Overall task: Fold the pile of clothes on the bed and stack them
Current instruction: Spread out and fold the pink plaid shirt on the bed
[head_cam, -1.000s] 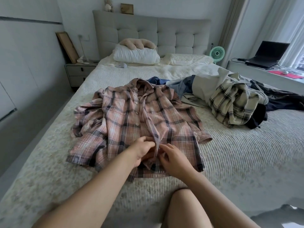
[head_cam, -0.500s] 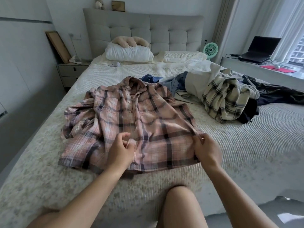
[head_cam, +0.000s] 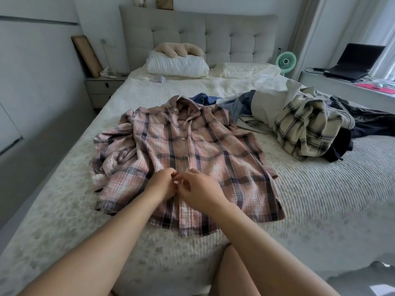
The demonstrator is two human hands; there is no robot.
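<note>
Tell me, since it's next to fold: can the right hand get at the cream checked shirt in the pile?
Probably yes: the right hand pinches the pink plaid shirt, and only bare bedspread lies between it and the cream checked shirt.

Tufted grey headboard (head_cam: 198,37), pale walls

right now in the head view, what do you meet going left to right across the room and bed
nightstand → pink plaid shirt with both hands at its front → cream plaid garment in the unfolded pile → laptop
</note>
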